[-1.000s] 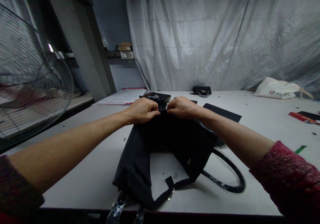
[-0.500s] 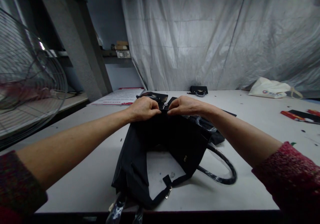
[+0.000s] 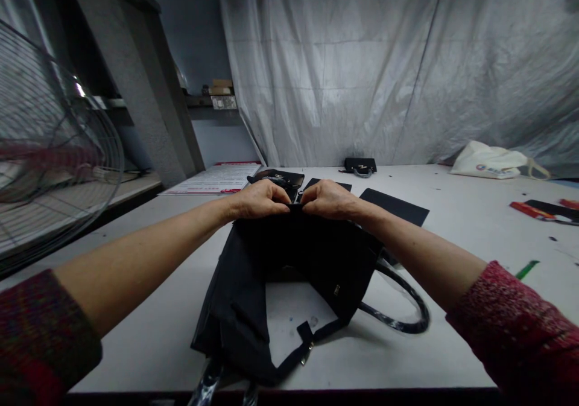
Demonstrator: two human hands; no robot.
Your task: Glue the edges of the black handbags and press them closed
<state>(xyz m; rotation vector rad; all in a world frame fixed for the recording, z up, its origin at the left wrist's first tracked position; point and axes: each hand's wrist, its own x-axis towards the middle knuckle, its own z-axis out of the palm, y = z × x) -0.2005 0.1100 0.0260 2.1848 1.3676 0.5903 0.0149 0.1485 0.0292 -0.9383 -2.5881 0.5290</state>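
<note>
A black handbag (image 3: 244, 297) lies spread on the white table in front of me, its middle gaping so that the tabletop shows through. My left hand (image 3: 260, 201) pinches the far edge of the bag between thumb and fingers. Close beside it, my right hand (image 3: 329, 201) pinches the same edge. A plastic-wrapped handle (image 3: 409, 324) loops out on the right, and another wrapped handle (image 3: 208, 382) hangs at the table's front edge. A zipper pull (image 3: 307, 353) dangles from the near strip.
Behind my hands lie a black bag piece (image 3: 283, 178) and flat black panels (image 3: 393, 206). Farther back are a small black bag (image 3: 359, 166) and a white cloth bag (image 3: 488, 160). A wire fan (image 3: 58, 146) stands left; a green strip (image 3: 527, 269) lies right.
Both hands keep hold of the bag's far edge, slightly lower in view. My right forearm has dropped a little, uncovering the black panels and green strip.
</note>
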